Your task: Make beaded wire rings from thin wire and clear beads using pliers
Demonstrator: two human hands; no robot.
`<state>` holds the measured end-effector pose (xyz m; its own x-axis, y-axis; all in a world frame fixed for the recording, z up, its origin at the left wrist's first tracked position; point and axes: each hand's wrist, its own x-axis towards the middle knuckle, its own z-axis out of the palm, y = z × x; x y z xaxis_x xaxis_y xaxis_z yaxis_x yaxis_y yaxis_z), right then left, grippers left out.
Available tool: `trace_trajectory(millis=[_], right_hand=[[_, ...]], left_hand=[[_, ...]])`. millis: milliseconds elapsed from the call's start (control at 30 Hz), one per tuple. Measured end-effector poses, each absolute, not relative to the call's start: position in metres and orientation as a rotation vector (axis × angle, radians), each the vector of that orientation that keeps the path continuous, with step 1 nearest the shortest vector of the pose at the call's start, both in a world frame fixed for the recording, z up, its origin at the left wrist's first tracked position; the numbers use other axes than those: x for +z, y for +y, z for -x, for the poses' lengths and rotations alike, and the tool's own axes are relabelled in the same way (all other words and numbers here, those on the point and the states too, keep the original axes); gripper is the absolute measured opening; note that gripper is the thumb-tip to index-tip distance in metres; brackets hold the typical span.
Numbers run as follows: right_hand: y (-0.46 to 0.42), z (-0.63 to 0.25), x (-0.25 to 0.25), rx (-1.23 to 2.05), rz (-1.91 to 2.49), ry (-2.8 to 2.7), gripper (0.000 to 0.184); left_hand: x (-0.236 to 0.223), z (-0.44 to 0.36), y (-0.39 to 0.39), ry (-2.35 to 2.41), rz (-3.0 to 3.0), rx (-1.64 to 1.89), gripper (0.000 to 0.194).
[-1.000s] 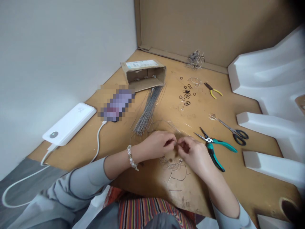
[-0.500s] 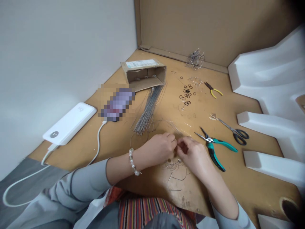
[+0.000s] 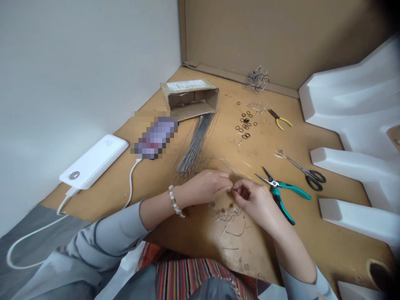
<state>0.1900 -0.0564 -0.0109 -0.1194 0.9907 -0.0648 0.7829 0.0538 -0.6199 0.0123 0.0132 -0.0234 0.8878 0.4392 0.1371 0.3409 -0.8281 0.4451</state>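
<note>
My left hand and my right hand meet fingertip to fingertip over the brown cardboard surface, both pinched on a thin piece of wire between them. A bead bracelet is on my left wrist. Bent wire pieces lie just under my hands. A bundle of straight wires lies beyond my left hand. Teal-handled pliers rest right beside my right hand.
Scissors, yellow-handled pliers, small black rings and a tangle of wire lie further back. An open cardboard box, a white power bank with cable, and white foam blocks at the right surround the area.
My hands stay pinched together at the same spot with only small finger shifts. The view has shifted slightly.
</note>
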Motion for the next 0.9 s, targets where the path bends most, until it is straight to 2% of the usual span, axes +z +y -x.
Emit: trace_trajectory(millis=[167,400,467,600,667,900], right_hand=[[-0.055,-0.191,-0.008,0.851,1.746,-1.87,0.006],[-0.059,-0.199,-0.009,0.887,1.712,-1.8,0.017],[-0.064,-0.213,-0.008,0.744,1.783,-1.816,0.025],[-0.084,-0.252,-0.014,0.086,2.135,-1.902,0.048],[-0.093,-0.267,-0.02,-0.101,2.295,-1.956,0.062],[-0.099,-0.276,-0.02,-0.302,2.494,-2.115,0.064]], left_hand=[[-0.028,-0.016,0.012,0.657,-2.338,0.511,0.024],[-0.022,-0.017,0.016,0.688,-2.318,0.643,0.022],[-0.017,-0.016,0.017,0.637,-2.288,0.691,0.021],[-0.007,-0.013,0.017,0.521,-2.243,0.76,0.022],[-0.005,-0.011,0.016,0.495,-2.223,0.791,0.023],[-0.004,-0.008,0.014,0.431,-2.094,0.825,0.024]])
